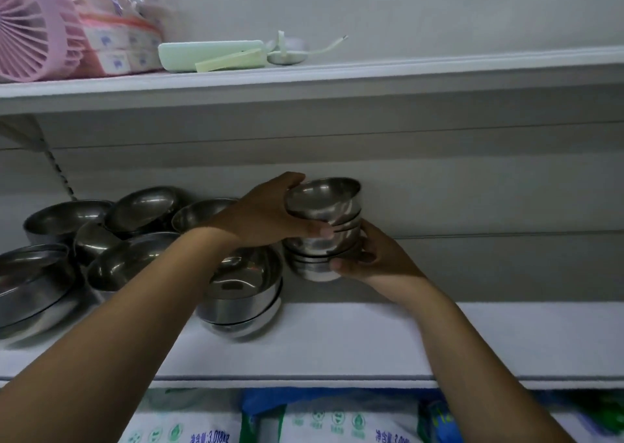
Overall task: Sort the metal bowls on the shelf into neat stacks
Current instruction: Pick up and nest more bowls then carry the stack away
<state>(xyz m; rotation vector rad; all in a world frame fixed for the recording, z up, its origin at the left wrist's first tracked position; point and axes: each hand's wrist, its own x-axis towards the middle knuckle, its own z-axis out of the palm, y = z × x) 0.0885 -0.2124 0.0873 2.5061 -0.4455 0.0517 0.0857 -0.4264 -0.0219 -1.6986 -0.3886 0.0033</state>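
I hold the stack of small metal bowls [324,230] above the shelf [337,338], at 3 o'clock of the larger bowl stack [243,290], with my left hand [270,216] fingers clamped around its upper bowls, apparently for alignment, and my right hand [374,260] fingers clamped beneath for support.

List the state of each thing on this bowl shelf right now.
Small bowl stack: nested, tilted, held above the shelf by both hands.
Left hand: grips the stack's upper bowls.
Right hand: grips its lower bowls.
Larger bowl stack: nested, resting on the shelf.
Loose bowls: jumbled, tipped at angles, unstacked.
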